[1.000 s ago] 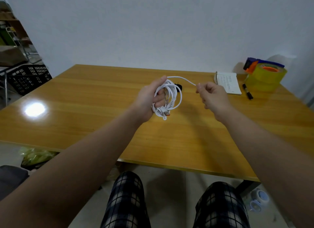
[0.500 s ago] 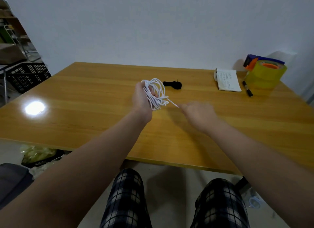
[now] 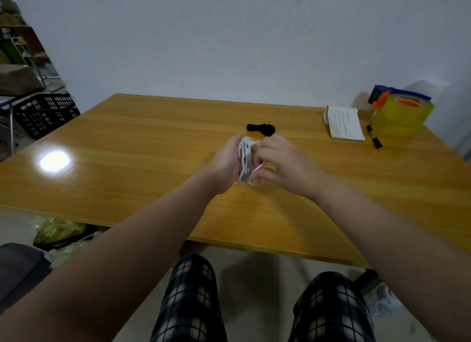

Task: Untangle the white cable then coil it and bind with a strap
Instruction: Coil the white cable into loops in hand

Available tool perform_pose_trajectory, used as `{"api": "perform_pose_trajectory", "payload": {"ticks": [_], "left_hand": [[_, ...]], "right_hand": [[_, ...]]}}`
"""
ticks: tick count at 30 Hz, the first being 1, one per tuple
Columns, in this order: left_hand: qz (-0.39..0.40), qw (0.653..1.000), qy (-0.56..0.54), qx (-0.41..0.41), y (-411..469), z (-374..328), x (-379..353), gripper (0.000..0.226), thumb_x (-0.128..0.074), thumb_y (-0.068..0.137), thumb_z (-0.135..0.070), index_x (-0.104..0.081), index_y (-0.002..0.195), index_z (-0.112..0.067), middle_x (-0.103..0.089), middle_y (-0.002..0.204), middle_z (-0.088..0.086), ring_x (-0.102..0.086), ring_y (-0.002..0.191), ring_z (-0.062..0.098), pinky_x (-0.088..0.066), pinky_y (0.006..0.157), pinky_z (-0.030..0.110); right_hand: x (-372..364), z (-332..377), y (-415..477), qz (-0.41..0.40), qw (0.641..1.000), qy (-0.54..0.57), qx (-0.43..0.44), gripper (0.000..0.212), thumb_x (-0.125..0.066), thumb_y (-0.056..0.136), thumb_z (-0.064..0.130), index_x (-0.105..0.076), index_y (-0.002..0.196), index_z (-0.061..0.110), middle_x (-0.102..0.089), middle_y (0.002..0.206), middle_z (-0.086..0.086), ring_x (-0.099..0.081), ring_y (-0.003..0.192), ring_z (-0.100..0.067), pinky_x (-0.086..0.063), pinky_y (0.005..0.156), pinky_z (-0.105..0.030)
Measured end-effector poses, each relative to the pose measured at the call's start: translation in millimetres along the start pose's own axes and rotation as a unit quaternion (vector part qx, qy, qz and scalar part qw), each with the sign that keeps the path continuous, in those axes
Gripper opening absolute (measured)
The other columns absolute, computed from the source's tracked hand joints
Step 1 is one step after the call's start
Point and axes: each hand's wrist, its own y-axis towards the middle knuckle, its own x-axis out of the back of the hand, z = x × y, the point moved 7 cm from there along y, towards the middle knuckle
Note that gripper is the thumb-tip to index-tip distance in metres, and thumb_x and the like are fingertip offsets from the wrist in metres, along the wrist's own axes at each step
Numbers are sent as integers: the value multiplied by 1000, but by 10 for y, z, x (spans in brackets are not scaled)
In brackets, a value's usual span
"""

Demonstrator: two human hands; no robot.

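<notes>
The white cable point(image 3: 245, 160) is wound into a tight bundle held upright just above the middle of the wooden table point(image 3: 142, 148). My left hand point(image 3: 225, 163) grips the bundle from the left. My right hand point(image 3: 280, 163) is pressed against its right side, fingers curled on the loops, with a loose strand passing between them. A black strap point(image 3: 260, 128) lies flat on the table just behind both hands, touched by neither.
At the far right of the table lie a small white notebook point(image 3: 344, 123), a black marker point(image 3: 374, 136) and a yellow tape dispenser point(image 3: 400, 112). A black crate point(image 3: 46, 113) stands off the table's left side. My knees are under the near edge.
My right hand swung from the right, down under the coil, and has come in against the bundle. The coil has turned upright and tighter in my left hand.
</notes>
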Motion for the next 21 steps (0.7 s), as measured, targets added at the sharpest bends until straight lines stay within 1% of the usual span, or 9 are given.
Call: {"api": "perform_pose_trajectory", "payload": {"ticks": [2, 4, 6, 8, 10, 12, 14, 18, 21], "left_hand": [[76, 994, 75, -13, -122, -33, -189, 60, -17, 101, -48, -52, 128, -8, -62, 122, 15, -59, 116, 28, -48, 97, 40], [112, 982, 154, -16, -250, -82, -309, 69, -10, 98, -56, -52, 126, -11, -63, 116, 16, -61, 112, 28, -52, 91, 37], [123, 966, 224, -22, -354, -132, -376, 80, -7, 93, -64, -57, 120, -7, -67, 103, 20, -66, 100, 27, -53, 83, 34], [109, 948, 293, -61, -417, -189, -429, 82, -6, 92, -65, -61, 112, -7, -65, 77, 20, -66, 76, 27, -51, 76, 29], [78, 944, 306, -91, -456, -233, -472, 66, -7, 93, -63, -62, 92, -27, -49, 64, 4, -50, 59, 12, -43, 63, 23], [94, 958, 264, -64, -466, -183, -528, 66, -11, 89, -70, -62, 74, -30, -40, 61, 8, -42, 52, 13, -37, 52, 27], [86, 966, 239, -37, -402, -125, -510, 84, -13, 82, -79, -61, 70, -11, -41, 60, 12, -43, 52, 22, -35, 51, 31], [-72, 957, 270, -80, -285, -211, -314, 88, -7, 85, -76, -55, 63, -5, -47, 50, 7, -47, 46, 19, -37, 50, 28], [-145, 935, 295, -136, -235, -298, -223, 79, -9, 91, -67, -46, 52, -10, -47, 47, 3, -47, 45, 18, -37, 50, 28]], "right_hand": [[12, -44, 21, 0, 999, 41, -32, 29, -76, 71, 36, -59, 74, 12, -54, 88, -2, -43, 86, -19, -33, 71, -18], [29, -108, 4, -20, 992, 93, -78, 32, -78, 68, 36, -59, 74, 11, -46, 94, 0, -36, 91, -15, -30, 78, -10], [13, -200, -39, -40, 978, 157, -132, 35, -79, 68, 36, -57, 77, 11, -40, 101, 0, -34, 98, -13, -30, 84, -10], [-21, -246, -78, -53, 965, 202, -157, 41, -76, 72, 40, -52, 93, 14, -40, 111, -3, -37, 109, -16, -33, 93, -18], [-57, -244, -114, -36, 950, 259, -169, 51, -68, 79, 41, -44, 116, 17, -42, 125, -5, -43, 120, -16, -37, 100, -26], [-98, -213, -173, -2, 885, 413, -215, 54, -68, 85, 23, -36, 129, 24, -55, 121, -5, -61, 106, -13, -50, 89, -27], [-147, -218, -228, -5, 828, 498, -259, 50, -65, 85, 13, -42, 129, 25, -67, 96, -4, -70, 79, -15, -54, 73, -24], [-229, -257, -245, -76, 867, 374, -319, 34, -64, 87, 26, -57, 118, 13, -70, 84, -1, -69, 79, -15, -55, 76, -35], [-238, -218, -251, -138, 869, 323, -349, 17, -63, 87, 25, -60, 103, 19, -67, 77, 9, -66, 74, -12, -55, 73, -39]]}}
